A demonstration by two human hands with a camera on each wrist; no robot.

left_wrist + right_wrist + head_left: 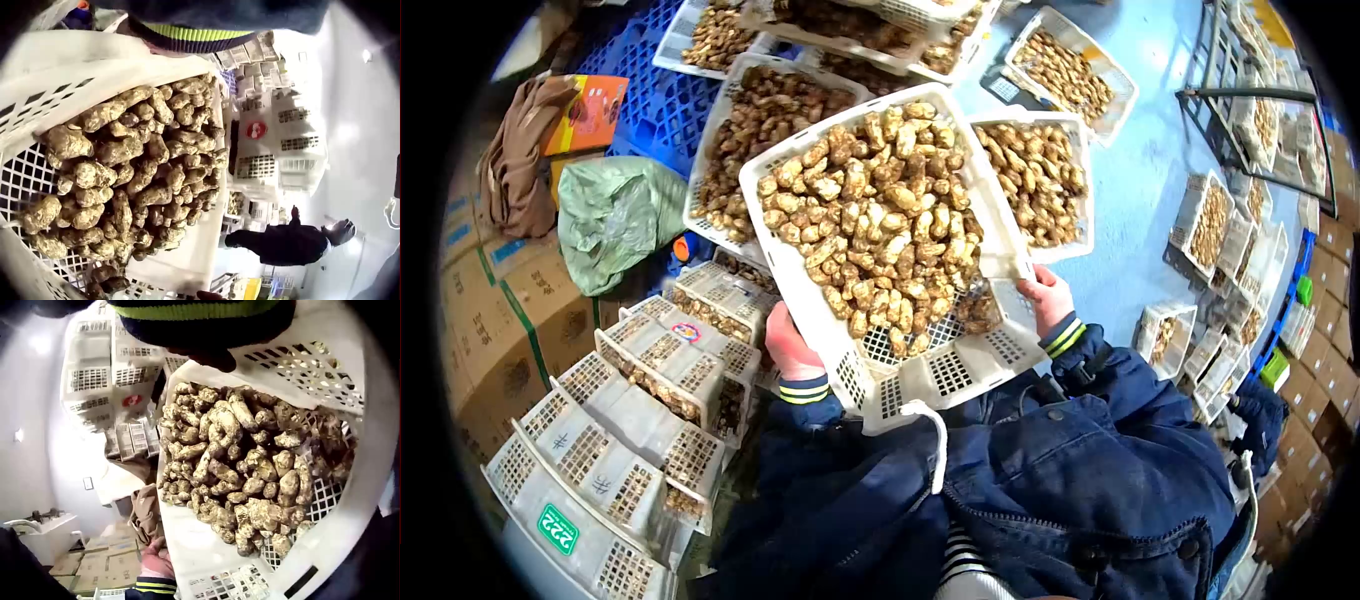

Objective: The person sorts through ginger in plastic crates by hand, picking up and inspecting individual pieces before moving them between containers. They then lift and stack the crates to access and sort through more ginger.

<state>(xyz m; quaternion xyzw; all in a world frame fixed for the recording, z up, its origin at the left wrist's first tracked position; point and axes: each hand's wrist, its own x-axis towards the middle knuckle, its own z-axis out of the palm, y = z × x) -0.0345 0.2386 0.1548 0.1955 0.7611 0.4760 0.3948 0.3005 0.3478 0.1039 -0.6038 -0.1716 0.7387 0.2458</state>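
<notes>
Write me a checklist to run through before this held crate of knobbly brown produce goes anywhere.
1. Left hand on the held crate: ok, it grips one side.
2. Right hand on the opposite side: ok, it grips there.
3. Produce spread evenly: not ok, heaped toward the far end, with bare mesh showing at the near end.
4. White drawstring free of the crate: cannot tell, it overlaps the near edge in the head view.
5. Space directly underneath: cannot tell, the crate hides it.
</notes>
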